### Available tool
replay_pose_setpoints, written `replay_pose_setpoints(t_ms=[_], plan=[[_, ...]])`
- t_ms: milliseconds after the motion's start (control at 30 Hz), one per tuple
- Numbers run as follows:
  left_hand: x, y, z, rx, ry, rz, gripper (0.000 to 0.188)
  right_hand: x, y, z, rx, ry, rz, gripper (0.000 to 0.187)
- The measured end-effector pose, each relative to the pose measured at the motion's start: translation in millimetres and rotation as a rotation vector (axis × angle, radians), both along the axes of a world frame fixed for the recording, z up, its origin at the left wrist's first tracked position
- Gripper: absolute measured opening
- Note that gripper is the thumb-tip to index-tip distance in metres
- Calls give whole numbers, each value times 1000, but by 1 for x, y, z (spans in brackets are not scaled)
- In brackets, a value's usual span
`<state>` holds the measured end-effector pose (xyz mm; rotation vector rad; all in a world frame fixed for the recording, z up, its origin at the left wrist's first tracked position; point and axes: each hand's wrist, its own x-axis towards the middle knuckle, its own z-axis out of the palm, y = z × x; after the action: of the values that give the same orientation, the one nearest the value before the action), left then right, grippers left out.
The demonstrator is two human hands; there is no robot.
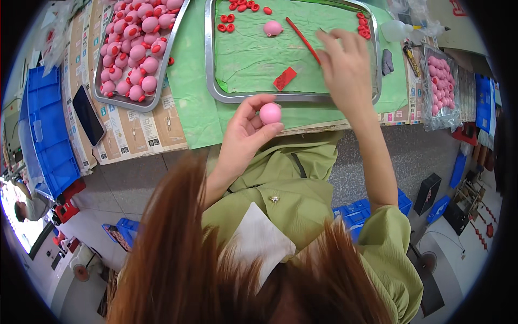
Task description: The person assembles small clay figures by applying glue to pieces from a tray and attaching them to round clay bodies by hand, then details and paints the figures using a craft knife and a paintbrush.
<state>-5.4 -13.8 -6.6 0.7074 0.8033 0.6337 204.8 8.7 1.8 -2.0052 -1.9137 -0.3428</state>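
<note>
My left hand [243, 135] is closed round a smooth pink ball [270, 113], held by thumb and fingers just off the tray's near edge. Over the right part of the metal tray [297, 98], my right hand [345, 65] has its fingers curled, with a small dark tip showing by them; what they hold is not clear. Close to its thumb lies a thin red stick [302, 39] on the green lining. A second pink ball [273, 28] with small bumps and a flat red piece [285, 79] rest in the tray. Small red rings [226, 22] sit in groups.
At the left, another tray [145, 106] is heaped with pink and red balls. A phone [89, 115] lies beside it. To the right are a white squeeze bottle [396, 31], a grey lump [387, 62], a cutter knife [411, 60] and a bagged tray of pink pieces [441, 86].
</note>
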Motion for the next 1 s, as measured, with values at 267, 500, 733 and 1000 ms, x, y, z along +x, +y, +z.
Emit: replay_pose_setpoints(t_ms=[267,500,733,1000], plan=[[7,-2,0,79,17,1,41,-23,-5,-10,-286,545,348,21],[16,2,-7,137,78,81,41,-38,-40,17,-312,1704,-49,18],[21,2,-15,250,174,103,37,-64,-36,5,-163,1540,-44,10],[21,1,-16,302,215,95,34,-59,-31,-7,-99,1290,-74,9]])
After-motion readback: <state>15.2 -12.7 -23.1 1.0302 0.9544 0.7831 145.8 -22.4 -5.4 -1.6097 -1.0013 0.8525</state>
